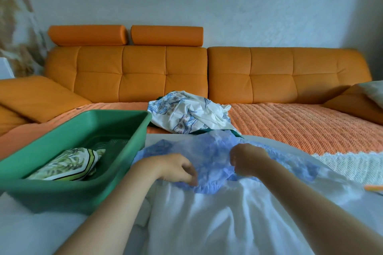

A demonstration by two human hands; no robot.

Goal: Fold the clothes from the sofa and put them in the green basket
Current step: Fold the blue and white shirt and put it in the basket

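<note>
Head view: blue garment [211,155] lies crumpled on white cloth [207,217], centre near. Left grip [176,168] has fingers curled down on garment's near edge, pinching fabric; tips blurred. Right grip [246,159] is fisted, clamped on bunch of same garment. Green basket [83,118] sits left, just beside garment, with folded leaf-print piece [66,164] inside. Orange sofa [145,72] stands far, with heap of white-and-blue patterned clothes [190,114] on seat, beyond garment.
</note>
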